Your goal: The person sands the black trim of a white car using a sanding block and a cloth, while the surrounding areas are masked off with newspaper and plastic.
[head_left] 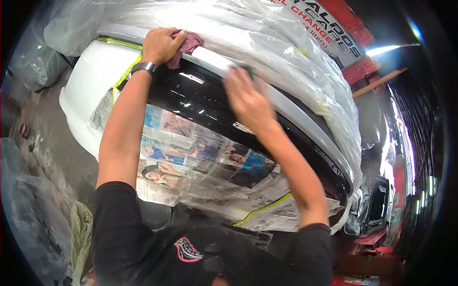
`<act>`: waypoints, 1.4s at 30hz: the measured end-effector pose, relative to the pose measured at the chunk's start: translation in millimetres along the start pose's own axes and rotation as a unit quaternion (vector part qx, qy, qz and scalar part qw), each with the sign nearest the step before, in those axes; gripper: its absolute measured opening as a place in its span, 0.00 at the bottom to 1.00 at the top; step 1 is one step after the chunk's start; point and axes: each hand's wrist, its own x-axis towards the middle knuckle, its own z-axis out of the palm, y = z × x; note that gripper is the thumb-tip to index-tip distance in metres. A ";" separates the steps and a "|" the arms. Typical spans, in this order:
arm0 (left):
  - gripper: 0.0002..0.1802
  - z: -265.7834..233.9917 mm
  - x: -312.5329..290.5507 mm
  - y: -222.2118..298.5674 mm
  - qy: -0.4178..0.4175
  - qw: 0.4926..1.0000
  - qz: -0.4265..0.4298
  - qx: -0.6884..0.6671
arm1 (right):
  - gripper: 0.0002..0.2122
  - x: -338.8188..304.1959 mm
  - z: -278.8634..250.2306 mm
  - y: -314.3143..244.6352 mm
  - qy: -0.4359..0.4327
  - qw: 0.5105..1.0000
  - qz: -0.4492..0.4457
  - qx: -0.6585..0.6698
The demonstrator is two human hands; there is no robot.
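Observation:
My left hand (162,46), with a dark watch on its wrist, is closed on a maroon cloth (190,44). Hand and cloth rest on the upper edge of a vehicle body, beside its glossy black panel (202,95). Farther right, my right hand (250,100) lies over the light grey strip (212,59) above that panel. Motion smears its fingers. A dark patch (248,71) shows by the fingertips, too blurred to name. Small light specks and lamp reflections dot the black surface.
Newspaper sheets (191,152) and yellow-green tape (265,209) mask the area below the panel. Clear plastic sheeting (267,43) drapes the far side. White bodywork (98,71) stands at left. A small reddish cup (24,129) and a greenish cloth (81,233) are lower left.

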 end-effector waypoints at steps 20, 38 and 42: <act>0.29 3.4 14.6 -15.9 -0.039 0.999 0.016 0.024 | 0.28 -344.9 -116.3 85.2 -0.153 0.932 0.303 -0.129; 0.26 5.0 5.1 7.0 0.001 0.999 0.038 -0.017 | 0.21 54.1 22.8 -41.4 0.028 0.997 0.044 -0.056; 0.27 7.1 5.5 -12.6 0.012 0.999 0.040 -0.015 | 0.20 7.9 15.2 -10.1 0.051 0.989 0.096 0.099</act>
